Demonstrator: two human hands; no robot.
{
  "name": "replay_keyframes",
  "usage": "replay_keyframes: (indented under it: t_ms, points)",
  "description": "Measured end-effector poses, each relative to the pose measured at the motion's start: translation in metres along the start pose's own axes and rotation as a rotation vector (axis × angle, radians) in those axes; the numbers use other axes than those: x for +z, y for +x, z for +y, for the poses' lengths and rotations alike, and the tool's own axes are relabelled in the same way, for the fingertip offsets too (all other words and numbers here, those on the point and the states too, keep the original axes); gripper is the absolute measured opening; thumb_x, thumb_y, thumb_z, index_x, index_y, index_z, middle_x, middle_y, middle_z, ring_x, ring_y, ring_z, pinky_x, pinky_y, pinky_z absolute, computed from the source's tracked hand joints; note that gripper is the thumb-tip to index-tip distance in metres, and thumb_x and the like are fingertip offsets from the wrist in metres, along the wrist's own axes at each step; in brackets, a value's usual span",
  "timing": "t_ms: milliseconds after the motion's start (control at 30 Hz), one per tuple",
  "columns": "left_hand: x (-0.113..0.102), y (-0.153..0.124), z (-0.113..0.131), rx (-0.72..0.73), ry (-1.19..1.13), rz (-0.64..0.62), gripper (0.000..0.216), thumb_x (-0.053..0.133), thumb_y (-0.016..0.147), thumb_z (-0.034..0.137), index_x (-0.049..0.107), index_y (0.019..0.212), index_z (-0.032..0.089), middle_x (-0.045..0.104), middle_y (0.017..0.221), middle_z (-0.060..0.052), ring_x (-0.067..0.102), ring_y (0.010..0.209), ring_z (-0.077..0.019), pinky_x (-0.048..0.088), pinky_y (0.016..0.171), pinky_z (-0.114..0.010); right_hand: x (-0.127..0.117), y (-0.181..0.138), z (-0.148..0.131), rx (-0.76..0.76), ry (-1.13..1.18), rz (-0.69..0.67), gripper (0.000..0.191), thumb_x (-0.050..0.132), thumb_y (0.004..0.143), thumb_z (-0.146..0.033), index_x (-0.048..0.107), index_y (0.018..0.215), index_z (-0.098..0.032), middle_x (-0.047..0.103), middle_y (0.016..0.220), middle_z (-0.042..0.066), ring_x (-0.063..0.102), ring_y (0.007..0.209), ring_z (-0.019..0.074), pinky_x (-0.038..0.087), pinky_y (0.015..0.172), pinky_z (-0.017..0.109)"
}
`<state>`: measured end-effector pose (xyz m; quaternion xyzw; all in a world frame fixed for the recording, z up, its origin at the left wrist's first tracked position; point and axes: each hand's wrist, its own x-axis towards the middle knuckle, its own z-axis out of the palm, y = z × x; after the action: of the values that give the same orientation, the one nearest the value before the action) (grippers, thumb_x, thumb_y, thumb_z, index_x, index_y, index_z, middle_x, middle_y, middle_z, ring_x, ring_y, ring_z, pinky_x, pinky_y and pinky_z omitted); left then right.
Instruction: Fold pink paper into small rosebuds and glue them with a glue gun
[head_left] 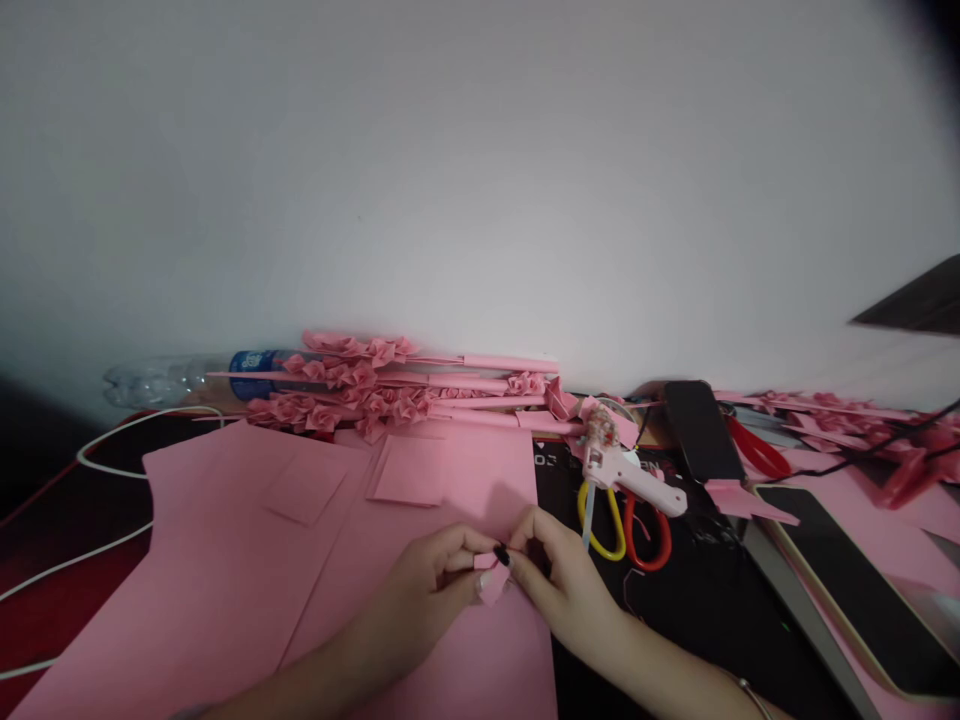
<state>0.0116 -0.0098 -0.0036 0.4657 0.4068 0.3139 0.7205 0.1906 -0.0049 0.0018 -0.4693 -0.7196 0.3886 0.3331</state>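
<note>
Pink folded paper (493,587) in the narrow pinch of left hand (427,590) and right hand (566,580) fingers (528,577)

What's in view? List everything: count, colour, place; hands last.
Wall: one, pale grey, behind
Bottle: one, clear, blue label, back left
Paper flowers: many, pink, along wall
Large sheets: several, pink, front
Small squares: several, pink, on sheets
Cable: count unclear, white, left
Glue gun: one, whitish, right
Scissor loops: two, yellow/red, right
Phones: two, dark-screened, right
Strap-like item: one, red, right
Mat: one, black, right
Folded piece: one, pink, centre front
Left hand: one, bare, pinching piece
Right hand: one, bare, pinching piece
</note>
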Motion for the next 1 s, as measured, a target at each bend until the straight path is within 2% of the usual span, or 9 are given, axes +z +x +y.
replay_keyframes:
  t_ms: [167,367,600,767,1000]
  points:
    - [0.0024,-0.0003,0.0028,-0.019,0.014,0.014,0.015,0.068,0.074,0.024,0.057,0.081,0.016,0.060,0.069,0.003,0.054,0.066,-0.0117,0.037,0.063,-0.021,0.0016,-0.0019,0.0013,-0.023,-0.023,0.004,0.015,0.050,0.084,-0.010,0.047,0.073,-0.019,0.048,0.067,-0.002,0.044,0.059,0.0118,0.035,0.054,0.023]
    - [0.0011,0.0006,-0.0011,0.005,0.032,0.026,0.011,0.062,0.079,0.026,0.056,0.078,0.016,0.056,0.065,0.004,0.052,0.063,-0.0114,0.038,0.061,-0.021,0.0013,-0.0014,0.0003,0.022,-0.004,-0.017,0.014,0.053,0.082,-0.011,0.048,0.071,-0.018,0.047,0.063,-0.004,0.042,0.057,0.0113,0.033,0.052,0.022]
    - [0.0002,0.0023,-0.0035,-0.016,0.012,0.041,0.015,0.063,0.078,0.026,0.052,0.082,0.017,0.059,0.066,0.003,0.054,0.065,-0.0124,0.040,0.062,-0.023,0.0014,0.0008,-0.0013,0.115,0.038,-0.038,0.018,0.056,0.082,-0.013,0.047,0.068,-0.019,0.046,0.061,-0.004,0.041,0.056,0.0109,0.032,0.052,0.023]
    - [0.0006,0.0016,-0.0019,-0.029,0.015,0.053,0.017,0.064,0.075,0.026,0.051,0.081,0.019,0.057,0.062,0.005,0.055,0.063,-0.0129,0.040,0.062,-0.023,0.0013,-0.0002,-0.0002,0.120,0.036,-0.049,0.017,0.057,0.083,-0.014,0.048,0.069,-0.018,0.047,0.061,-0.004,0.041,0.056,0.0113,0.032,0.052,0.023]
    - [0.0005,0.0011,-0.0049,-0.021,0.038,0.036,0.013,0.061,0.076,0.024,0.052,0.083,0.019,0.065,0.067,0.002,0.060,0.067,-0.0151,0.041,0.064,-0.025,0.0023,-0.0007,0.0008,0.107,0.028,-0.032,0.016,0.054,0.083,-0.014,0.047,0.069,-0.019,0.047,0.062,-0.003,0.041,0.056,0.0118,0.032,0.053,0.024]
